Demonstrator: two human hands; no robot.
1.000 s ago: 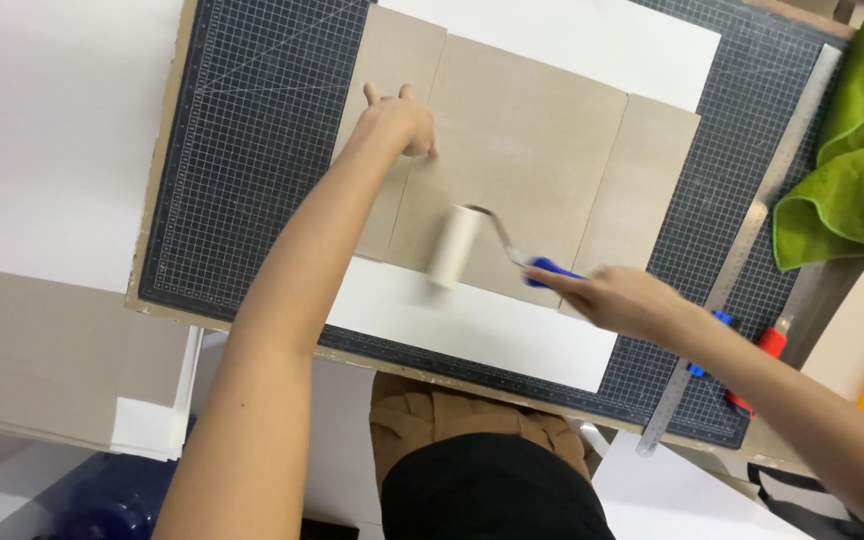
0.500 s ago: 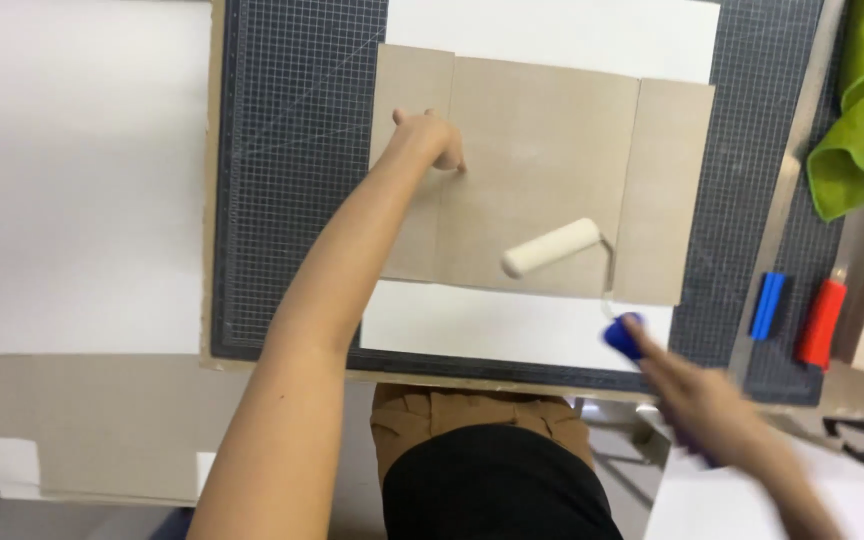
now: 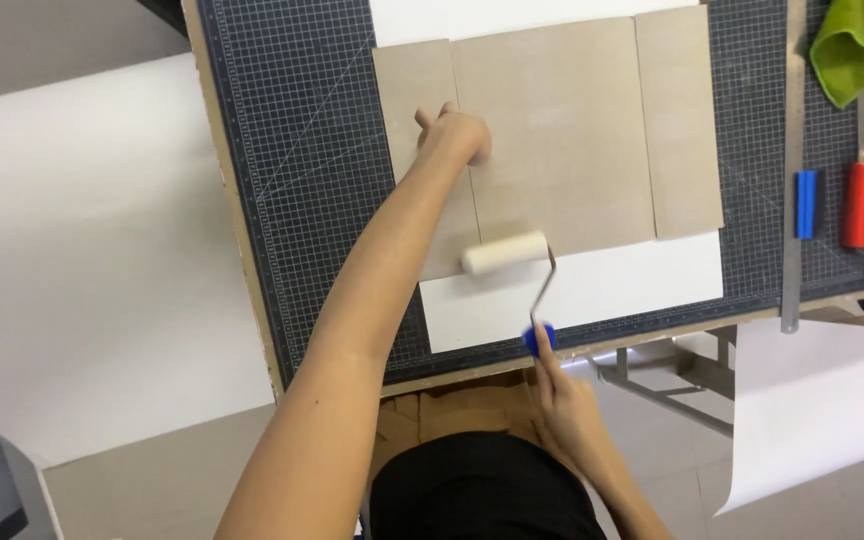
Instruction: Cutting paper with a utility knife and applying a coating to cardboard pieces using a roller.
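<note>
Dark gridded cutting mat [image 3: 302,190] covers the counter, with grey boards [image 3: 562,130] laid side by side over a white sheet [image 3: 632,285]. Her left hand [image 3: 455,135] presses down on the boards, fingers pressed together, near the seam between the left and middle panels. Nearer, the right hand [image 3: 564,405] grips the blue handle of a small roller [image 3: 504,253], whose white sleeve rests on the boards' near edge, just below the left hand. Farther right lie a ruler [image 3: 792,200], a red-handled tool [image 3: 860,205] and a green cloth [image 3: 862,40].
</note>
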